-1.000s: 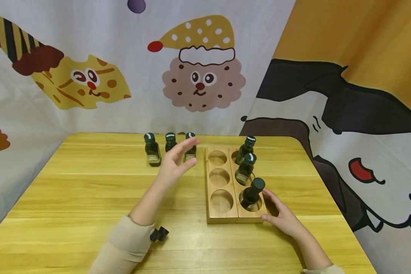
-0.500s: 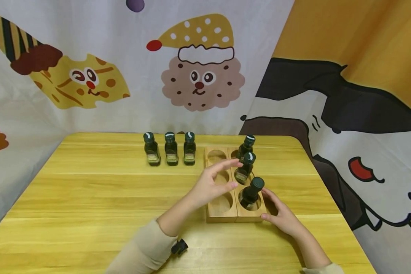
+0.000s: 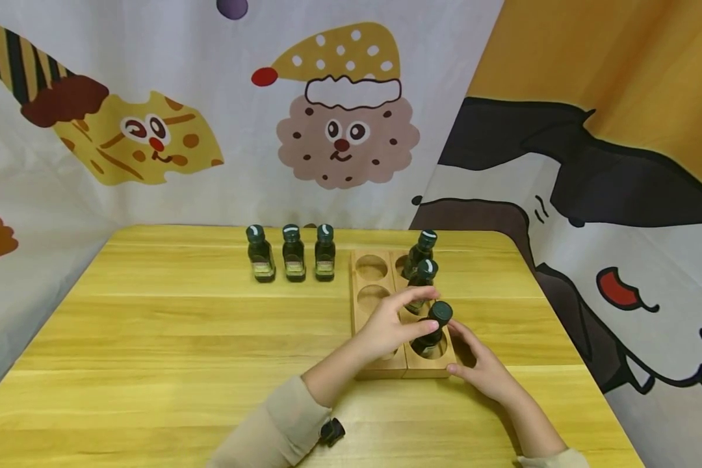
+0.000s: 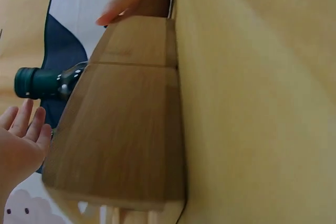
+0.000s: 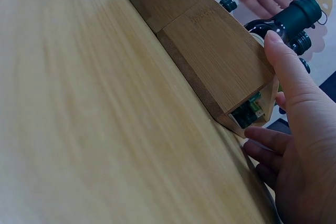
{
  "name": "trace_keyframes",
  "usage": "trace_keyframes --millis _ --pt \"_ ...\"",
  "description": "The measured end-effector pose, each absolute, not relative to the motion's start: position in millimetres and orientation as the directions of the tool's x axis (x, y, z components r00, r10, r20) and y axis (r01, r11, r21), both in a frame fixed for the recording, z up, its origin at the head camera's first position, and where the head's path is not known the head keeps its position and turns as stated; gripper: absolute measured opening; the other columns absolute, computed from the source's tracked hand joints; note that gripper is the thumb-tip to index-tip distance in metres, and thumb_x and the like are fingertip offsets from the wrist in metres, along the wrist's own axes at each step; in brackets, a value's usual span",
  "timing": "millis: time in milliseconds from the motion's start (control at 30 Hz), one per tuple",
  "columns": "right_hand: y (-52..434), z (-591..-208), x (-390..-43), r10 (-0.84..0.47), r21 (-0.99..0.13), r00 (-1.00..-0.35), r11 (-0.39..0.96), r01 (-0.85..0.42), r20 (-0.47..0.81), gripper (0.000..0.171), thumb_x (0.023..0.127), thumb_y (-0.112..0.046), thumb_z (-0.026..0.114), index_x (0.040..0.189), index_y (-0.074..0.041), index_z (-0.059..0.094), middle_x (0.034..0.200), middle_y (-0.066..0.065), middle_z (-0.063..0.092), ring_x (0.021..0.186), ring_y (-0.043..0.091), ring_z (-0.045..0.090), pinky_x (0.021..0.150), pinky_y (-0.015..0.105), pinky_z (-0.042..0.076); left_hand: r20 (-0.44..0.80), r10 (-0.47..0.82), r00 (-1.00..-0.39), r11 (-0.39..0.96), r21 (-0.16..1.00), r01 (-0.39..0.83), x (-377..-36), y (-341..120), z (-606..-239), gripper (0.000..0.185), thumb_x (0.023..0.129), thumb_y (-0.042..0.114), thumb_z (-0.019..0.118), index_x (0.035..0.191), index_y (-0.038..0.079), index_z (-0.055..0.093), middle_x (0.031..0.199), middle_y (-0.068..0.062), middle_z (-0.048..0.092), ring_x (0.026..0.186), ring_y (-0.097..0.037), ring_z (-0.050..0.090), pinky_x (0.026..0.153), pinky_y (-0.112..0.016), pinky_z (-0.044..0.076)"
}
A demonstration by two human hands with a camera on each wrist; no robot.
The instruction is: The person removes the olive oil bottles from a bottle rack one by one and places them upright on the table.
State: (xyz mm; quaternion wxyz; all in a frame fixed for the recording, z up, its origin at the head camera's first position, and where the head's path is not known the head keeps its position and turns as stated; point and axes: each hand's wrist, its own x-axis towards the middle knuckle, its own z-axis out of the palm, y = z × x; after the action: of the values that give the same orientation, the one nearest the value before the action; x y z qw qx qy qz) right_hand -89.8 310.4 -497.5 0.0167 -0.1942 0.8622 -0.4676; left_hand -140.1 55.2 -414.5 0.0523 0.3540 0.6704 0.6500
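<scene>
A wooden rack [image 3: 379, 373] with two columns of round holes stands on the table. Small dark green bottles fill its right column: a front bottle [image 3: 441, 314], a middle bottle [image 3: 426, 272] and a back bottle [image 3: 426, 240]. My left hand [image 3: 386, 330] hovers over the rack, thumb and fingers spread on the near bottle's left side. In the left wrist view, its fingers [image 4: 37, 124] are just short of that bottle's cap [image 4: 30, 82]. My right hand [image 3: 484, 372] holds the rack's front right corner, thumb [image 5: 286, 59] at the corner and fingers along the side.
Three similar bottles stand in a row at the back of the table [image 3: 152, 338]: a left one [image 3: 262, 263], a central one [image 3: 294, 260] and a right one [image 3: 324, 260]. A printed cartoon curtain [image 3: 234, 195] hangs behind the table.
My left hand has moved right and toward the front, from beside the back row of bottles to the front bottle in the rack. My right hand has stayed at the rack's corner.
</scene>
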Motion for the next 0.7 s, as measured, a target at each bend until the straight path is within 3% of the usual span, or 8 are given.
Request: trace_keyframes --millis 167,333,700 --pt "310 -496 -89 -0.345 -0.822 -0.928 0.482 -0.304 0.141 0.082 0.081 -0.004 0.075 0.150 -0.016 0.031 0.141 0.018 0.043 0.128 -0.002 0.033 0.100 0.009 0.022 0.363 0.547 -0.754 -0.062 0.916 0.396 -138 64 -419 0.047 0.090 0.016 0.069 0.135 0.010 0.053 0.129 0.001 0.058 0.120 -0.009 0.048 0.102 -0.046 0.037" --pt "310 -495 -88 -0.343 -0.822 -0.929 0.483 -0.302 0.140 0.082 0.082 -0.004 0.075 0.150 -0.013 0.031 0.141 0.019 0.044 0.127 -0.003 0.033 0.100 0.009 0.023 0.316 0.555 -0.770 -0.031 0.932 0.360 -137 70 -425 0.049 0.092 0.022 0.068 0.138 0.015 0.052 0.133 0.002 0.055 0.120 -0.010 0.048 0.099 -0.039 0.042" --pt "311 -497 -89 -0.339 -0.821 -0.932 0.490 -0.293 0.130 0.081 0.083 -0.006 0.073 0.150 -0.018 0.030 0.143 0.021 0.040 0.129 0.000 0.032 0.100 0.008 0.022 0.378 0.499 -0.780 -0.151 0.924 0.352 -137 82 -439 0.041 0.094 0.015 0.063 0.134 0.009 0.054 0.117 -0.004 0.063 0.108 -0.009 0.058 0.087 -0.028 0.050"
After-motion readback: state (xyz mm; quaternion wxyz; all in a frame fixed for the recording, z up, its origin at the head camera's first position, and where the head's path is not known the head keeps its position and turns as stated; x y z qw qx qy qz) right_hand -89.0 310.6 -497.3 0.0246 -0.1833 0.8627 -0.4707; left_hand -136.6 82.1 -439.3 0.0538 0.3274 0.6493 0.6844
